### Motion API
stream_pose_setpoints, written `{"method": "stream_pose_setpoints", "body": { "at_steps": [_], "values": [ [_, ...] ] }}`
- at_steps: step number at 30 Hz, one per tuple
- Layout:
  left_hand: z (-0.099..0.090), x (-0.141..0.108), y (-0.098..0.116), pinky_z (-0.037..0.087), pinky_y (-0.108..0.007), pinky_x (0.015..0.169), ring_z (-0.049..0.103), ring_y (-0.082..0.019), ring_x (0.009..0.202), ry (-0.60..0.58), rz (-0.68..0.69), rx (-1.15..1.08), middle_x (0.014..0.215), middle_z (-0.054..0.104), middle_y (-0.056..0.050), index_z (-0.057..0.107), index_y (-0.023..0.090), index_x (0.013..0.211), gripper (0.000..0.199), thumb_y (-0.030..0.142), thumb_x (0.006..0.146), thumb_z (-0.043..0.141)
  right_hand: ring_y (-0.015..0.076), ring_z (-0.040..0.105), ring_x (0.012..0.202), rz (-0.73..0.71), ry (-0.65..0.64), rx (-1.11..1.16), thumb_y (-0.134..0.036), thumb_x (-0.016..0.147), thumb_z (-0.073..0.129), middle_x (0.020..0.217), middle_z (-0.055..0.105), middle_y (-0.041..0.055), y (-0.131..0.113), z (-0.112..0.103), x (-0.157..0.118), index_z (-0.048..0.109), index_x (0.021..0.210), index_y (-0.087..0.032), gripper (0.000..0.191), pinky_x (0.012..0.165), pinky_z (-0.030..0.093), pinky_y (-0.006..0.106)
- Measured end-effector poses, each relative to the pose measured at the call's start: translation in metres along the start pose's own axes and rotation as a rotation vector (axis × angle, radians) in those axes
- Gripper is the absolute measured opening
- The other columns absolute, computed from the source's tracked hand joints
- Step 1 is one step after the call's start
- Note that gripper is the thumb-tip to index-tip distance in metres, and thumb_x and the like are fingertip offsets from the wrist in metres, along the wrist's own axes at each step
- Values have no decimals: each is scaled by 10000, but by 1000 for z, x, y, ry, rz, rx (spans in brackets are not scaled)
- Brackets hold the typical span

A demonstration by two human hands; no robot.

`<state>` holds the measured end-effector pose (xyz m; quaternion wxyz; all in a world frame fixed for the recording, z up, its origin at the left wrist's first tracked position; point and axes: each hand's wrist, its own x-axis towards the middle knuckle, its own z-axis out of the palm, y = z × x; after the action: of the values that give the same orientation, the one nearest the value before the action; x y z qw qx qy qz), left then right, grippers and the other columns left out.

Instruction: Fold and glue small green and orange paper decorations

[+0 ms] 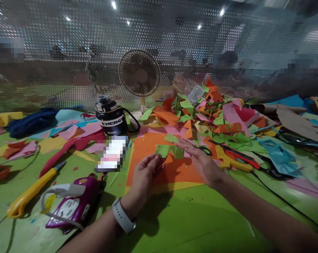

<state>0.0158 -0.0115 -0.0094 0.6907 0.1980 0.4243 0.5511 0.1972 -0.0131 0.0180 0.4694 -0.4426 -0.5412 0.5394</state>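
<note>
My left hand (144, 175), with a white watch strap (123, 216) on its wrist, pinches a small folded piece of green paper (163, 150) between thumb and fingers. This piece is held just over an orange paper sheet (141, 149), under which a yellow edge shows. To the right, my right hand (203, 165) is open, its fingers stretched out side by side beside the green paper's right end. Whether it touches that end cannot be made out. Another green scrap (171, 138) lies by its fingertips.
A heap of cut paper (201, 119) rises behind. A yellow glue gun (231, 161) lies right, a yellow-handled soldering-iron-like tool (32, 191) left. Also left are a purple power strip (80, 203), a phone (113, 154) and a black bottle (111, 117). A fan (139, 73) stands behind.
</note>
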Motion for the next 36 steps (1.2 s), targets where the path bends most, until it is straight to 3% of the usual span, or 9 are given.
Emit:
{"method": "stream_pose_setpoints", "body": {
  "at_steps": [4,13,20,26,36],
  "values": [
    [0,-2,-4,555,-259,730,693,-160,771,-41,-18,-25,786,735,-41,704,145,767,234,206,593,848,229,95,1461,-7,-38,-262,-462,895,460,1573,213,-42,2,14,-3,581,1290,-309,440,1173,111,485],
    [4,-7,-8,550,-223,720,676,-119,698,-85,-42,-101,743,727,-21,707,138,766,327,242,515,889,262,-32,1463,-149,-109,-699,-481,928,368,1596,104,39,14,24,-7,416,1430,-211,572,1156,39,569],
    [5,-10,-8,529,-189,664,650,-91,643,-80,-35,-92,720,718,-8,711,138,769,323,240,519,886,284,15,1461,-267,-87,-881,-461,946,339,1590,140,85,21,26,-7,380,1451,-208,567,1140,105,594],
    [4,-9,-11,522,-188,666,670,-112,714,-83,-29,-39,780,743,-36,715,147,814,316,278,569,865,280,29,1461,-361,-72,-1044,-421,954,352,1585,147,118,27,29,-9,327,1473,-162,581,1152,86,570],
    [6,-12,-11,502,-189,635,647,-102,669,-80,-12,-1,784,745,-39,721,159,808,283,279,586,848,281,94,1454,-440,-53,-1177,-376,956,354,1562,219,145,28,33,-10,318,1468,-126,571,1150,134,561]
  ]
}}
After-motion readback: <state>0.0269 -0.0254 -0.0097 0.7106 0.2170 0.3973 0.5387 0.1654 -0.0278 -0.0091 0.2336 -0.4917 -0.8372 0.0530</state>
